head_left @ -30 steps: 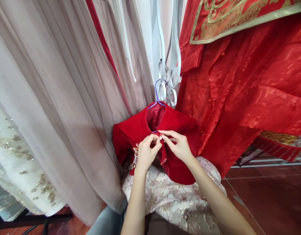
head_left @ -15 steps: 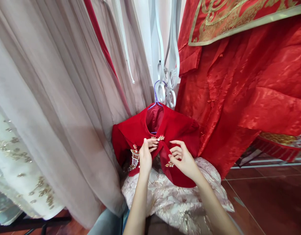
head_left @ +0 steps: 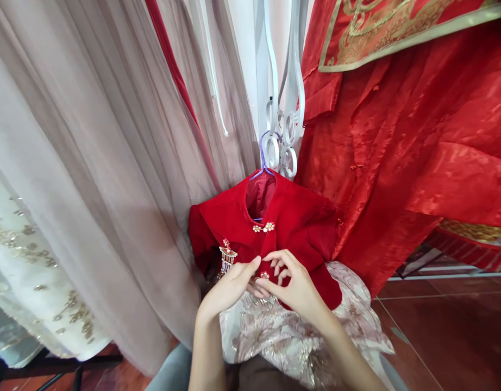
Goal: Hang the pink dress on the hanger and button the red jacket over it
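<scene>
A red velvet jacket hangs on a purple hanger. Its collar is joined by a beaded clasp. Lower down, my left hand and my right hand meet at the jacket's front edges, around a second beaded clasp. The fingers of both hands are bent in on the jacket front there; parts of the left fingers are hidden. A beaded tassel ornament lies on the jacket just above my left hand.
Pale curtain-like fabric hangs on the left, beside a white gown with gold decoration. Red satin garments hang on the right. White scrolled metalwork stands behind the hanger. Pale brocade cloth lies below the jacket.
Both hands have come together at the lower clasp. My left hand has moved down from the collar clasp, and my right hand has moved left with the jacket's front edge.
</scene>
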A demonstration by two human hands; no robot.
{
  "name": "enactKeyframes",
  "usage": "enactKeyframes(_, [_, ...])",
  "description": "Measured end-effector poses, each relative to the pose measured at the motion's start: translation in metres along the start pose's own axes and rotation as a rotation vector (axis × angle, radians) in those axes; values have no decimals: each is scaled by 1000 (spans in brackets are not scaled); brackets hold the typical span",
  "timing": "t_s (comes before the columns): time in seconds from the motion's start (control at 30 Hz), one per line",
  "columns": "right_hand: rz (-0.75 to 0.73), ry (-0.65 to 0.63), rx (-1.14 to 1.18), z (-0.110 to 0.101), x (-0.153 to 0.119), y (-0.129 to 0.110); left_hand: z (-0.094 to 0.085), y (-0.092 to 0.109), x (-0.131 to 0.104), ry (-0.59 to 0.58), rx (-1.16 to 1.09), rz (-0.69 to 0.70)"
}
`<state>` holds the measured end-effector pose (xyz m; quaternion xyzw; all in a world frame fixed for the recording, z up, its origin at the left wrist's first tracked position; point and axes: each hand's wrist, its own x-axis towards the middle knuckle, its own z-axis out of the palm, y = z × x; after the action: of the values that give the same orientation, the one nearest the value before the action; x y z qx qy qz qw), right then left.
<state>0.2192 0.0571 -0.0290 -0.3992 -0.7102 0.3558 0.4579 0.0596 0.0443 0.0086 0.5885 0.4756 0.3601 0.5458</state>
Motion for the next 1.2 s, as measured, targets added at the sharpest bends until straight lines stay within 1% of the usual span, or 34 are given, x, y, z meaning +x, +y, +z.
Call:
enactKeyframes(0.03, [0,-2,7,2,-1,-1,-2,1,-5,-51,6,-6])
enactKeyframes(0.07, [4,-8,23,3,-2,-2,-5,2,-10,-69,26,5])
enactKeyframes(0.17, [50,-22,75,8,-4,-3,-10,2,-17,-34,92,65])
enactKeyframes(0.23, [84,-12,96,11,-5,-3,-13,1,-16,-29,100,80])
enactKeyframes(0.27, [93,-4,107,12,-5,-2,-14,1,-14,-7,105,86])
enactKeyframes(0.3, [97,3,117,13,-5,-1,-15,0,-11,46,119,94])
enactKeyframes(0.33, [101,10,126,13,-5,0,-17,-2,-8,138,140,107])
enactKeyframes(0.43, [116,38,147,13,-3,5,-27,-11,1,545,227,158])
enactKeyframes(0.47, [118,41,154,12,-2,7,-32,-15,3,660,262,161])
enactKeyframes(0.5, [117,36,163,11,-2,8,-36,-20,5,742,298,156])
enactKeyframes(0.53, [116,25,172,11,-1,9,-40,-25,7,788,334,146])
enactKeyframes(0.6, [114,-8,185,10,-1,10,-45,-34,10,808,392,131])
enactKeyframes(0.67, [111,-38,188,10,-1,9,-46,-40,14,805,422,127])
enactKeyframes(0.73, [110,-54,182,9,-2,8,-44,-42,18,820,438,127])
enactKeyframes(0.83, [111,-48,178,8,-4,7,-40,-39,21,844,414,142])
enactKeyframes(0.9, [99,-43,205,7,-3,6,-39,-35,18,816,344,171])
enactKeyframes(1.0, [61,-72,261,11,5,5,-40,-28,11,734,195,198])
enactKeyframes(1.07, [18,-88,270,17,15,3,-39,-24,6,704,93,183])
enactKeyframes(1.13, [-35,-89,282,24,26,0,-39,-22,4,700,3,158])
enactKeyframes(1.2, [-81,-85,301,31,36,-1,-39,-22,4,687,-44,142])
